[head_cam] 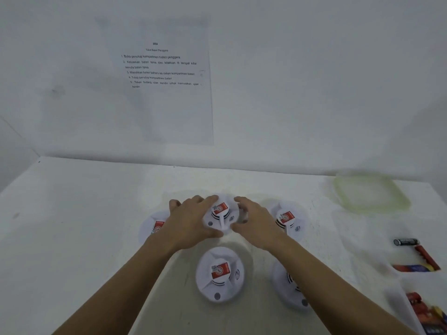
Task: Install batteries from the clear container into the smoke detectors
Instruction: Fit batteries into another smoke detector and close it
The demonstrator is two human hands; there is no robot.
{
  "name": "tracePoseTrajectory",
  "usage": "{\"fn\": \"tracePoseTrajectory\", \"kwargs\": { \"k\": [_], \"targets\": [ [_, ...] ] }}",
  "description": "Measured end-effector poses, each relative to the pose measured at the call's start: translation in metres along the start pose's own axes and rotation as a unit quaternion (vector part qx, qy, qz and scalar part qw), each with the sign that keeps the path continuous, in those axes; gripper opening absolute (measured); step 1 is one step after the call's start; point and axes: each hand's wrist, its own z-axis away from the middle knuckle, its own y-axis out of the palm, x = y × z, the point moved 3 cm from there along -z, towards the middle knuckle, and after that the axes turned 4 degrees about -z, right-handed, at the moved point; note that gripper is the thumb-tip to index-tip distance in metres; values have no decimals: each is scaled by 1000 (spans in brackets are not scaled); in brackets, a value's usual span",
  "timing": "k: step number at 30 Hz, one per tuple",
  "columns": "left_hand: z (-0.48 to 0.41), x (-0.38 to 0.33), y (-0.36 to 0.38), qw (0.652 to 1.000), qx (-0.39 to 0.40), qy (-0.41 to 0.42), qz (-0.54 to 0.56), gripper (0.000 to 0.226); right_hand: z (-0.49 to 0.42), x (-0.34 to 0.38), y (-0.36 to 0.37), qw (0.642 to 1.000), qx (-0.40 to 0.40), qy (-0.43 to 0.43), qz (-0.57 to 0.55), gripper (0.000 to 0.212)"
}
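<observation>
Head view: a round white plastic smoke detector (221, 217) with a red label sits on the white bench (84, 226) between both hands. The left hand (193, 221) grips its left rim, fingers curled over the far edge. The right hand (254, 223) curls round its right rim. Four other detectors (220, 274) surround it. At far right, a blurred clear plastic container (396, 298) holds red batteries (418, 308). A black cylindrical battery (406, 242) lies farther back on the bench.
</observation>
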Motion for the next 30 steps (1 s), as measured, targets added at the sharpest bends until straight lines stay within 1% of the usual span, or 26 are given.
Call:
{"fn": "tracePoseTrajectory", "kwargs": {
  "k": [2, 3, 5, 6, 10, 12, 14, 16, 19, 23, 26, 30],
  "targets": [
    [-1, 1, 2, 999, -4, -3, 36, 84, -1, -1, 1, 1000, -12, -6, 6, 56],
    [0, 1, 1, 998, -16, -1, 61, 84, -1, -3, 2, 1000, -21, -5, -16, 55],
    [5, 0, -6, 992, -51, 6, 115, 84, 0, -3, 0, 993, -47, -7, -108, 52],
    [8, -3, -13, 987, -70, 13, 141, 83, 2, -1, -3, 985, -66, -19, -156, 51],
    [24, -16, -39, 956, -127, 38, 261, 64, 22, 16, -25, 943, -133, -79, -295, 41],
    [35, -28, -51, 939, -142, 41, 309, 60, 36, 23, -38, 923, -146, -113, -337, 40],
    [46, -45, -62, 924, -149, 47, 348, 59, 50, 28, -49, 909, -146, -143, -363, 43],
    [55, -61, -69, 912, -148, 53, 379, 62, 65, 29, -60, 902, -136, -164, -375, 46],
    [67, -83, -69, 883, -120, 60, 449, 61, 86, 28, -72, 906, -116, -193, -359, 48],
    [87, -120, -66, 862, -88, 76, 494, 52, 110, 14, -85, 911, -89, -174, -363, 48],
    [98, -140, -59, 863, -86, 93, 490, 49, 128, 1, -99, 912, -126, -155, -358, 49],
    [111, -170, -51, 879, -67, 119, 457, 60, 151, -16, -118, 929, -154, -130, -310, 45]
  ]
}}
